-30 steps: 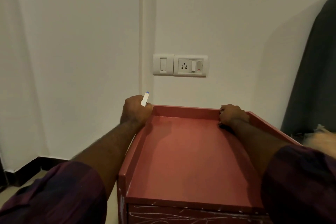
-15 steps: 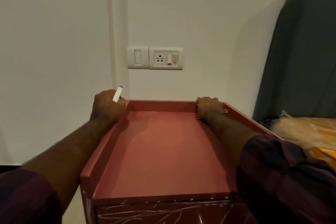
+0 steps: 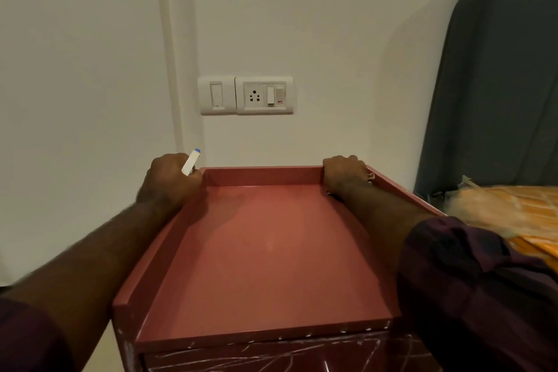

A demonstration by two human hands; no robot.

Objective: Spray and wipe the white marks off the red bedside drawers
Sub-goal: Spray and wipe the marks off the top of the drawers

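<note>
Left hand (image 3: 169, 183) curled at back-left corner of drawers (image 3: 271, 254) — pinching a marker (image 3: 190, 162), right hand (image 3: 344, 174) gripping the back-right rim

Between our forearms the flat top of the red bedside drawers (image 3: 271, 251) is open, and we can pass in over its front edge, which has no lip. A raised rim (image 3: 262, 175) walls the left, back and right sides. Our left grip (image 3: 169, 181), a white marker (image 3: 190, 161) sticking up from it, fills the back-left corner; our right grip (image 3: 345, 174) fills the back-right. The wall (image 3: 332, 39) stands just behind, the bed (image 3: 513, 214) and headboard (image 3: 498, 84) crowd the right, and the left flank is open.
</note>
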